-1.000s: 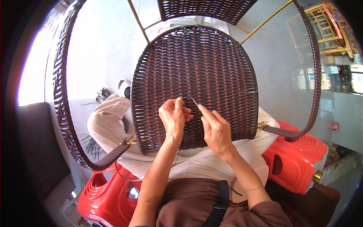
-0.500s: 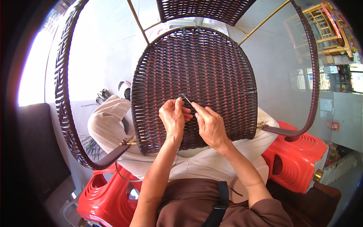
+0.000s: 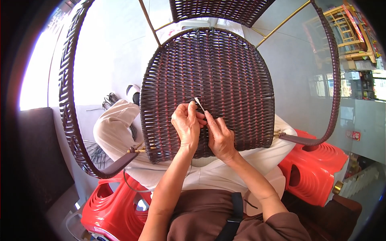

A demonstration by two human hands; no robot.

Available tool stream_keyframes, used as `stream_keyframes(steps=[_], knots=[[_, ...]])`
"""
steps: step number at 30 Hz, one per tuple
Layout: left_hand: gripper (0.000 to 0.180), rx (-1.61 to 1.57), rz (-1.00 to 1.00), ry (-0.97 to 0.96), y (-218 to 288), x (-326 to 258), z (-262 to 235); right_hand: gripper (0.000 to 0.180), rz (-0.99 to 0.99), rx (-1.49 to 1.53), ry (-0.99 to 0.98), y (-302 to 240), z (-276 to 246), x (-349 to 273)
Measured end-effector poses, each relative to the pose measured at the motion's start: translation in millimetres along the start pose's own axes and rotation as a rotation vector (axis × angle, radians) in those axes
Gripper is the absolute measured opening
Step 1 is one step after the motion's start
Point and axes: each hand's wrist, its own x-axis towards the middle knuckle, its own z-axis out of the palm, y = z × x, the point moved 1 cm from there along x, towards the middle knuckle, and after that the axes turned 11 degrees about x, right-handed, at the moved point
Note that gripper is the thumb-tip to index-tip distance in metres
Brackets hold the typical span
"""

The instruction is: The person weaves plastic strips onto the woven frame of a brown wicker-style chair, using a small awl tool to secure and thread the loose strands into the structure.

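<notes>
A dark brown and reddish woven wicker chair seat [image 3: 237, 76] lies across my lap, its rounded edge away from me. My right hand [image 3: 221, 138] is closed around a slim flat-bladed screwdriver [image 3: 200, 104], its handle hidden in the palm. The pale metal tip points up and to the left over the weave. Close beside it, my left hand [image 3: 187, 124] has thumb and forefinger pinched near the blade; what they grip is too small to make out. A thin grey strand [image 3: 128, 182] loops out at the left of my lap and passes under my left forearm.
Curved wrapped armrests [image 3: 70, 92] rise on both sides, and brass-coloured rods [image 3: 281, 25] run to a woven backrest [image 3: 217, 9]. Red plastic stools [image 3: 317, 170] flank me. Loose dark strands [image 3: 110, 100] lie on the floor at left. A wooden rack [image 3: 345, 32] stands far right.
The screwdriver has turned so its flat blade faces up, brighter than before. My right hand has shifted slightly left and down, closer to my left hand, which moved slightly right.
</notes>
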Motion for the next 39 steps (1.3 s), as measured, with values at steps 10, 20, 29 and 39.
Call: stream_keyframes(steps=[10, 20, 29, 39], knots=[[0.026, -0.105, -0.169, -0.256, 14, 0, -25, 0.045, 0.049, 0.041, -0.005, -2, -1, 0], [0.022, -0.102, -0.130, -0.245, 3, -4, -20, 0.044, 0.051, 0.027, -0.005, -3, -1, 1], [0.020, -0.218, -0.083, -0.130, -6, -8, -7, 0.043, -0.007, 0.028, 0.027, 0, 1, 1], [0.021, -0.133, -0.092, -0.144, -2, -2, -8, 0.041, 0.018, 0.018, 0.013, -2, 0, 2]])
